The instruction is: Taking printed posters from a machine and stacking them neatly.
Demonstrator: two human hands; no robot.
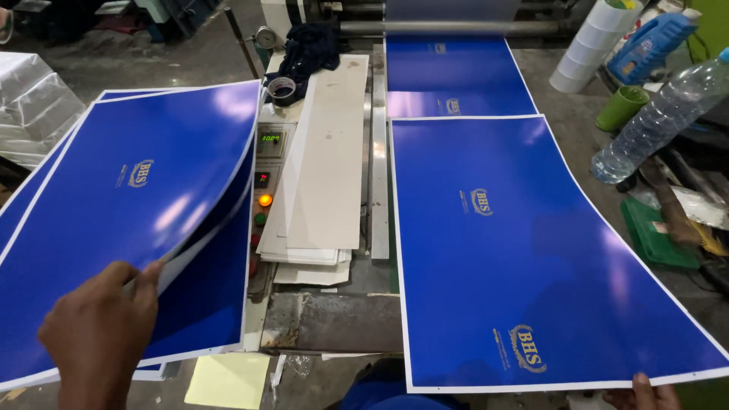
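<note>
My left hand (99,334) grips the near edge of a glossy blue printed sheet (129,205) with a white border, lifting it so it bows above a stack of like sheets (205,296) at the left. My right hand (645,395) shows only as fingertips at the bottom right, holding the near edge of a second large blue sheet (524,250) that lies flat on the machine bed. Further blue sheets (456,76) come from the roller at the top.
A control panel (266,167) with green and red readouts and a lit orange button sits between the sheets, beside grey boards (326,159). A tape roll (282,89) and dark cloth lie behind it. A plastic bottle (661,121), green cup (621,108), and white rolls (592,42) stand at the right.
</note>
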